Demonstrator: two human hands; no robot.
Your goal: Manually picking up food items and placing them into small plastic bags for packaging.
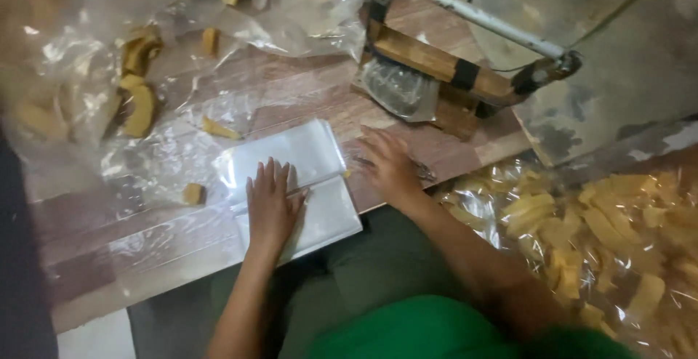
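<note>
My left hand lies flat, fingers spread, on a stack of clear plastic bags at the near edge of a low wooden board. My right hand rests palm down on the board just right of the stack, fingers apart, holding nothing. A small yellow crumb sits between the hands, by the stack's right edge.
A wooden block sealer with a metal lever arm stands at the back right. Yellow chips lie on crumpled plastic sheeting at the left. A big clear bag of chips fills the right side. My green-clad lap is below.
</note>
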